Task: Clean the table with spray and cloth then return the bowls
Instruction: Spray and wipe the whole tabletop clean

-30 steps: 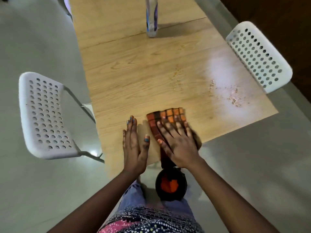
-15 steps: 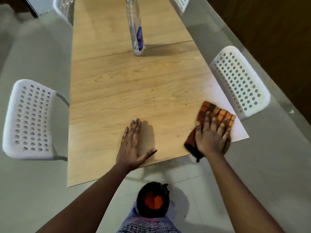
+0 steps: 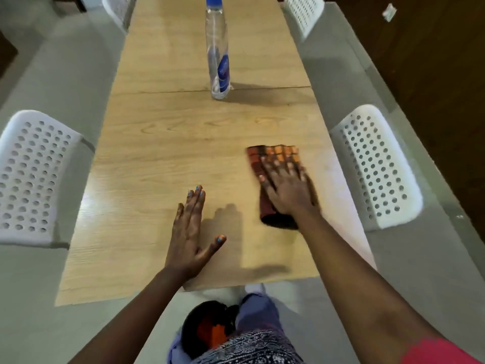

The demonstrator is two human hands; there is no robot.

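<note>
Head view shows the right hand lying flat on the cloth, fingers straight and spread, pressing it to the table without curling round it. The cloth, an orange-and-brown checked piece folded into a long pad, lies at about 4 o'clock from the table's middle, near the right edge; its far end shows past the fingertips and its dark near end sticks out beside the wrist. The left hand rests palm down on the bare wood at 6 o'clock, close to the near edge, fingers together and straight, thumb out to the side, holding nothing. A clear bottle with a blue cap and blue label stands upright at 12 o'clock, well apart from both hands. White perforated chairs flank the table at 9 and 3 o'clock.
</note>
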